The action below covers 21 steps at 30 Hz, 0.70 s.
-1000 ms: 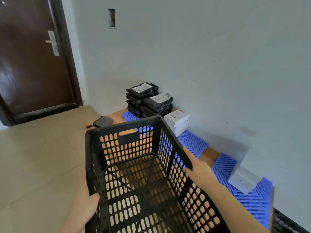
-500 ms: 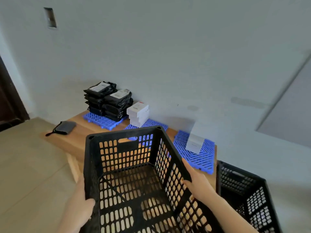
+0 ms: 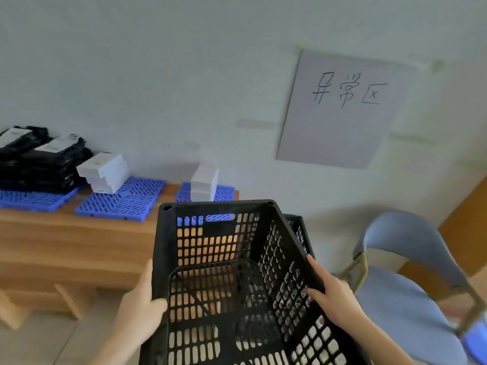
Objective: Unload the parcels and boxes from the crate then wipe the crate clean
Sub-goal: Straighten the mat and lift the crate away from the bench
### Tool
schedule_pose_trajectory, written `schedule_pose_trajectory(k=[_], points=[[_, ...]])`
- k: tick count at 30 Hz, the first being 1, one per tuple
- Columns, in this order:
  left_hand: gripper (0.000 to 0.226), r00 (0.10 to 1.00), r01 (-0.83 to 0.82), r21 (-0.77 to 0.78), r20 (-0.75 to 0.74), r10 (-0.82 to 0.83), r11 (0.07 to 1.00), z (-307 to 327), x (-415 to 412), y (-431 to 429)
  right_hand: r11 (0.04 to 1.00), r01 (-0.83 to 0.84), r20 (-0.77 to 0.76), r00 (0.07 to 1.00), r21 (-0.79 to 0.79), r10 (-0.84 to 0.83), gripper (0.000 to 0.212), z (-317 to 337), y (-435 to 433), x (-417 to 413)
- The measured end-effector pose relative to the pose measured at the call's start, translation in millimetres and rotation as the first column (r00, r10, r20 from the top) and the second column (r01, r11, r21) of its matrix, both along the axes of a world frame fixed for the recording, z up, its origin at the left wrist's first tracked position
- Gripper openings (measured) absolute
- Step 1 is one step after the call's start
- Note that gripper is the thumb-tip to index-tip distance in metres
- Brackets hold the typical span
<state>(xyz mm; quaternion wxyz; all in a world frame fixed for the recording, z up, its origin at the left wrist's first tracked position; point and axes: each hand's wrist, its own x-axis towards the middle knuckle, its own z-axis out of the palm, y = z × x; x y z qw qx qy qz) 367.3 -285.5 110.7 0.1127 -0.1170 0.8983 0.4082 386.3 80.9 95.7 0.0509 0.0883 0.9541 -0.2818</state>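
Observation:
I carry a black perforated plastic crate in front of me, with nothing inside it. My left hand grips its left wall, thumb hooked over the rim. My right hand holds the right wall, thumb inside against the holes. On the low wooden bench to the left lie black parcels with white labels, stacked on a blue mat. Beside them are stacked white boxes and one upright white box, each on its own blue mat.
A second black crate shows just behind the right wall of the one I hold. A blue chair with gold legs stands at the right. A grey sheet with handwritten characters hangs on the wall.
My view has swung right with the crate still held in both hands. The door and the grey pouch have left the frame; the wall sheet and the blue chair have come in.

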Motion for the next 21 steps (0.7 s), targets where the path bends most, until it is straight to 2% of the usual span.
schedule_pose_trajectory(k=[5, 10, 16, 21], points=[[0.094, 0.991, 0.131, 0.077, -0.013, -0.131, 0.988, -23.6, -24.0, 78.5, 0.989, 0.126, -0.029, 0.992, 0.08, -0.124, 0.076, 14.8, 71.2, 32.6], [0.091, 0.97, 0.236, 0.105, -0.075, -0.229, 0.966, -34.8, -72.4, 137.9, 0.967, 0.228, -0.047, 0.973, 0.117, -0.224, 0.074, 26.0, 119.1, 20.7], [0.09, 0.955, 0.285, 0.059, -0.099, -0.278, 0.957, -41.0, -161.5, 193.0, 0.955, 0.277, -0.071, 0.96, 0.111, -0.27, 0.073, 14.3, 169.1, -52.3], [0.089, 0.953, 0.295, 0.046, -0.084, -0.291, 0.954, -55.8, -252.3, 226.5, 0.949, 0.302, -0.052, 0.953, 0.09, -0.299, 0.076, -19.4, 205.7, -148.8]])
